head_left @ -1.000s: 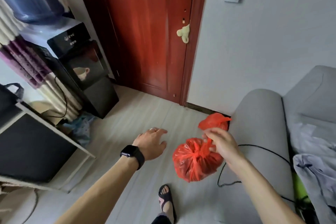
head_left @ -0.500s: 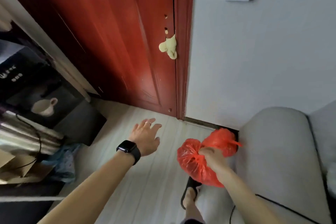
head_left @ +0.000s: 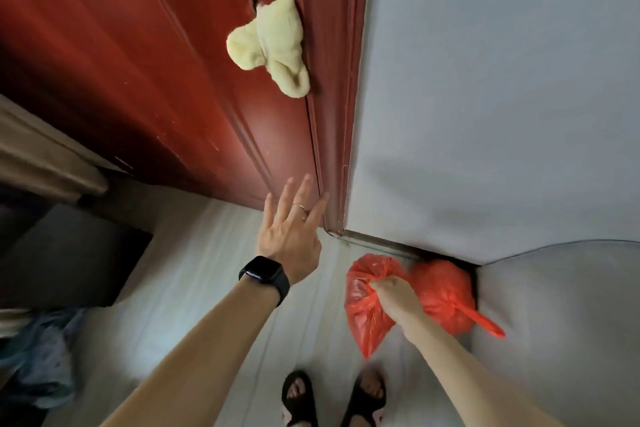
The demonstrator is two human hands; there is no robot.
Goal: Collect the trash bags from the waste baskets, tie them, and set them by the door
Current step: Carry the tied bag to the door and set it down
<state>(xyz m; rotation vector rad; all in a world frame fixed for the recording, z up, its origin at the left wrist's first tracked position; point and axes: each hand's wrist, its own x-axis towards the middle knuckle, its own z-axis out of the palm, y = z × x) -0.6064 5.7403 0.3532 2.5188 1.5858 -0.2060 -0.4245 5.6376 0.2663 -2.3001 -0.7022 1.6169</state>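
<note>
My right hand (head_left: 394, 298) grips the gathered top of a red trash bag (head_left: 363, 315), which hangs low over the floor just right of the door frame. A second red bag (head_left: 446, 295), tied with a tail sticking out, sits on the floor in the corner between the wall and the grey sofa arm. My left hand (head_left: 291, 236) is stretched forward with its fingers spread, holding nothing, its fingertips close to the bottom of the dark red door (head_left: 166, 80). A black watch is on that wrist.
A pale cloth (head_left: 273, 42) hangs from the door's handle area. The grey sofa arm (head_left: 561, 315) fills the right. A black cabinet (head_left: 69, 253) and a bluish bag (head_left: 38, 360) stand at the left. My sandalled feet (head_left: 332, 399) are on the pale floor.
I have stepped closer to the door and leaned down. My right hand has lowered the bag next to the tied bag in the corner. My left hand has reached forward toward the door.
</note>
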